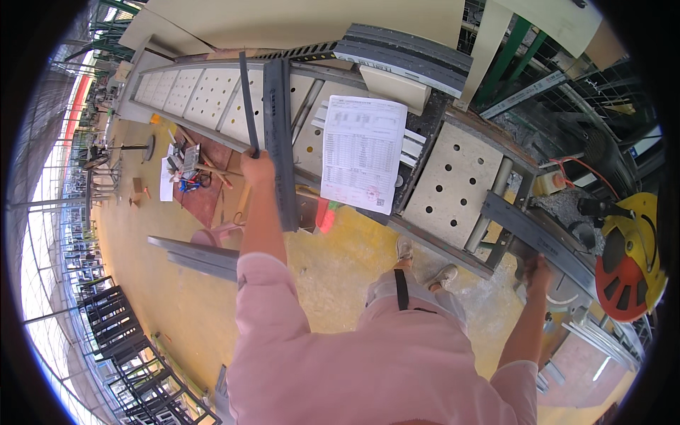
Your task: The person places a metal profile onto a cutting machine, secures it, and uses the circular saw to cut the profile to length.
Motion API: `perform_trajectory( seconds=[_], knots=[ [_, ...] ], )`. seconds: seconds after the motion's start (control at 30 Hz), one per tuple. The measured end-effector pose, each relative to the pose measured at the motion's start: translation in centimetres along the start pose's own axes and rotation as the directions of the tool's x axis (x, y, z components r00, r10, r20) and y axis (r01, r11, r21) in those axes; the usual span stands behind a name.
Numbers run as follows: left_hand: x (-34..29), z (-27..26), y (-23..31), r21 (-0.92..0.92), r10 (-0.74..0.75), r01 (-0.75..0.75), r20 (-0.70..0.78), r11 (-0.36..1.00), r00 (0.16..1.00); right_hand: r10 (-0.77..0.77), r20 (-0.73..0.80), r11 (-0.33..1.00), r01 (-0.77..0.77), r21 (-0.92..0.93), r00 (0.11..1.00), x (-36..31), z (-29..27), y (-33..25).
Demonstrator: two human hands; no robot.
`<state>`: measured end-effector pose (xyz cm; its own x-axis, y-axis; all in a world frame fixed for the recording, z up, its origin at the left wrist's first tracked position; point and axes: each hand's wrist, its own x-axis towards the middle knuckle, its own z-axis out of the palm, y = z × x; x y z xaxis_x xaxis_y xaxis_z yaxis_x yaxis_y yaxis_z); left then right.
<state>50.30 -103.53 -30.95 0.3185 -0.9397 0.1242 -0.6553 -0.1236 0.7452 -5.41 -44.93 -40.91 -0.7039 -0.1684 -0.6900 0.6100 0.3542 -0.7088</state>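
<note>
My left hand (258, 170) is closed round the near end of a thin dark grey strip (248, 103), which points away over the perforated conveyor table. Just right of it, a wider dark grey profile bar (278, 134) lies across the table with its near end past the edge. At the far right my right hand (538, 273) grips the near edge of another dark grey profile bar (535, 230). That bar runs from the table's right end toward a saw with a yellow body and red guard (630, 248). The fingers of this hand are partly hidden.
A printed sheet (363, 156) lies on the table over white strips. Stacked grey profiles (404, 60) stand along the far edge. Tools lie on a board (202, 170) to the left, near more grey profiles (195, 256). Pale strips (602, 340) lie at the lower right.
</note>
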Motion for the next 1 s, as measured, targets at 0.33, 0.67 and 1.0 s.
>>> perform_trajectory(
  seconds=[0.33, 0.67, 1.0],
  knots=[
    [-19.2, -1.8, 13.8, -0.758, -0.063, 0.350, 0.380, 0.550, 0.923, 0.031, 0.979, 0.734, 0.661, -0.158, 0.200, -30.4, 33.4, -7.9],
    [-10.0, -0.9, -0.9, 0.620, 0.050, -0.093, 0.086, 0.779, 0.995, -0.243, 0.866, 0.621, 0.756, -0.207, 0.437, -30.6, 31.7, -8.2],
    [-9.2, -2.7, -2.4, 0.509, -0.061, 0.003, 0.098, 0.861, 0.993, -0.183, 0.857, 0.677, 0.693, -0.246, 0.483, -31.0, 31.4, -7.3]
  ],
)
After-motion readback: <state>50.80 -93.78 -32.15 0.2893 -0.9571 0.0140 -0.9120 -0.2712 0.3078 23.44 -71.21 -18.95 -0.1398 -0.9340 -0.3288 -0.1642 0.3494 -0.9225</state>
